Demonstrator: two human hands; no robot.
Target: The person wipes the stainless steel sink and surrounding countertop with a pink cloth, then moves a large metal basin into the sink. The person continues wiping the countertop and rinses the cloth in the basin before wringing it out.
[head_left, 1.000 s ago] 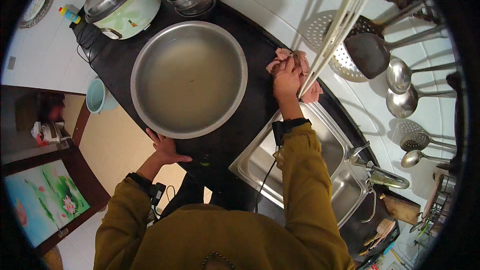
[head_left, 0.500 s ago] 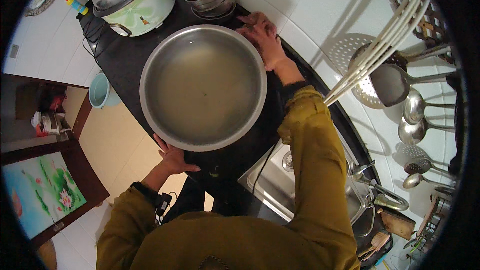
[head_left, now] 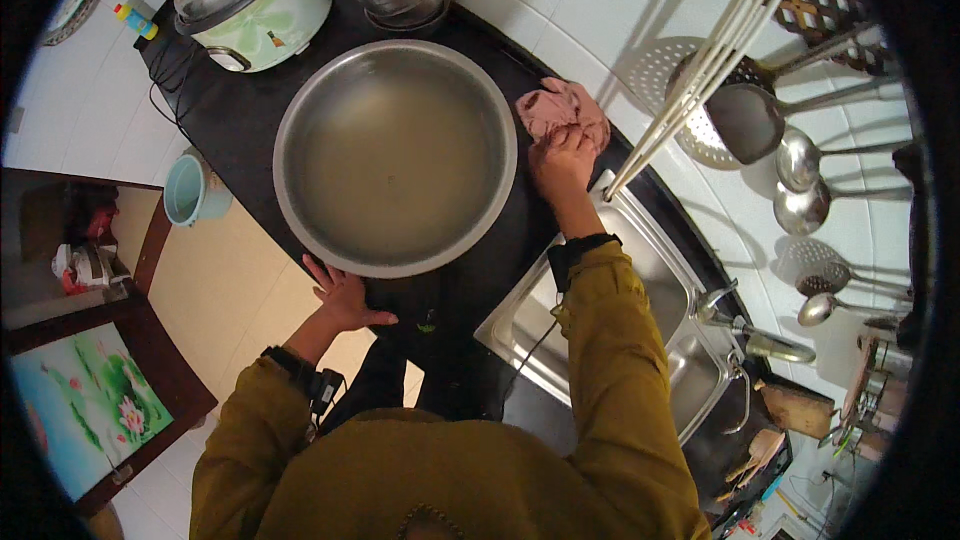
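Observation:
A wide metal basin (head_left: 400,268) stands on the black countertop (head_left: 225,105), holding cloudy water (head_left: 395,165). To its right, my right hand (head_left: 563,165) grips a crumpled pink cloth (head_left: 552,108), pressed against the counter close to the wall. My left hand (head_left: 345,300) rests at the counter's front edge, just below the basin's near rim. Its fingers are spread and it holds nothing.
A rice cooker (head_left: 275,15) and stacked metal bowls (head_left: 405,0) stand behind the basin. A steel sink (head_left: 540,320) lies at the right. Ladles (head_left: 800,205) and a whisk-like bundle (head_left: 710,65) hang along the wall. A blue bucket (head_left: 200,202) is on the floor at left.
My right hand has come back toward me along the counter's wall side, from behind the basin to its right, with the pink cloth now plainly visible. My left hand stays in place.

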